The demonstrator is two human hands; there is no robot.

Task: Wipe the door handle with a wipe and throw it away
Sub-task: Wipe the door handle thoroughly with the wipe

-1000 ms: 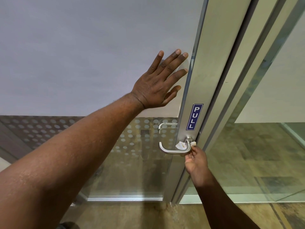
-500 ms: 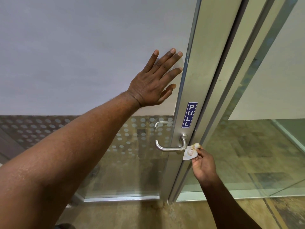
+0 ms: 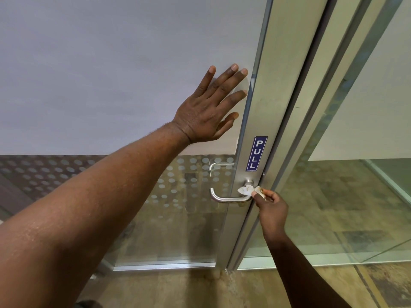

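You get soft, even indoor light, sharp focus, faint reflections on the glass [image 3: 333, 207] and wide-angle bending at the edges.

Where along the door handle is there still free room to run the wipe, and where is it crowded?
Free: the lever bar from its left bend to the wipe. Crowded: the handle's base, where the right hand pinches the wipe. The left hand lies flat higher up on the frosted glass.

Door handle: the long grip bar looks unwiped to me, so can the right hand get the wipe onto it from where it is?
Probably yes. The right hand pinches the wipe at the door handle base; nothing covers the bar, and the left hand lies flat on the door panel above.
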